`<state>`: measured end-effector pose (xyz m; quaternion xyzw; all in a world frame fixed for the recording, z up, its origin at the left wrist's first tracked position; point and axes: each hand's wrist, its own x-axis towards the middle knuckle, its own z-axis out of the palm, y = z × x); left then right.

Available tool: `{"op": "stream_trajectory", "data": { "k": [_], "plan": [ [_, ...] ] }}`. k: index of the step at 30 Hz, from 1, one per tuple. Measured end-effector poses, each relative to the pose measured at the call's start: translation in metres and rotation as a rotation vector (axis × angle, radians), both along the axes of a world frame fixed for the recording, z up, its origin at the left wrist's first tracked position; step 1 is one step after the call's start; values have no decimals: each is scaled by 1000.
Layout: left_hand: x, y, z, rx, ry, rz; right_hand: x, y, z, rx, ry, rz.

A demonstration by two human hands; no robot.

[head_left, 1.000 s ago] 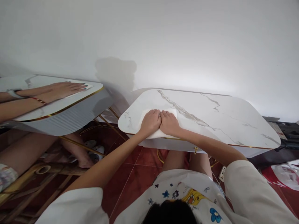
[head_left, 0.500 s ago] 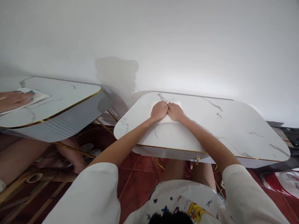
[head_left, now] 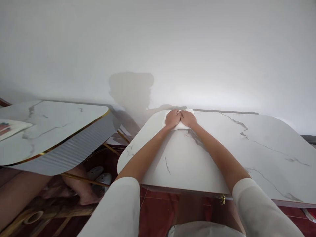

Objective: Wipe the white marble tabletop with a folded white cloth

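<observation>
My left hand (head_left: 172, 118) and my right hand (head_left: 188, 118) lie side by side, fingers together and curled down, pressing a white cloth (head_left: 179, 126) against the white marble-look table (head_left: 222, 158). The cloth sits at the table's far edge, close to the wall. Both my arms are stretched far forward over the tabletop. Only small parts of the cloth show around my hands.
A second marble-look table (head_left: 54, 131) with a gold rim stands to the left; a white cloth (head_left: 11, 126) lies at its left end. Another person's leg and foot (head_left: 81, 191) are under it, by white slippers (head_left: 98, 174). The floor is red tile.
My hands pushed the cloth from the table's near edge across to its far edge by the wall. The other person's hand on the left table slid left and out of view.
</observation>
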<state>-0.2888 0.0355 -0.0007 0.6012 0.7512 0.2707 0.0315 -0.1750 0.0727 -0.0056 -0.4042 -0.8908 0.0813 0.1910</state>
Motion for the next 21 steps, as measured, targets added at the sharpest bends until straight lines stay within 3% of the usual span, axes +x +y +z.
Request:
{"op": "stream_trajectory", "data": {
  "k": [10,15,21],
  "plan": [
    [14,49,-2,-36,199,-4,11,42,1,-16,40,-10],
    [28,58,-1,-27,204,-129,28,39,-1,18,21,-97],
    [33,53,-4,6,133,-256,37,21,-5,16,14,-218]
  ]
}}
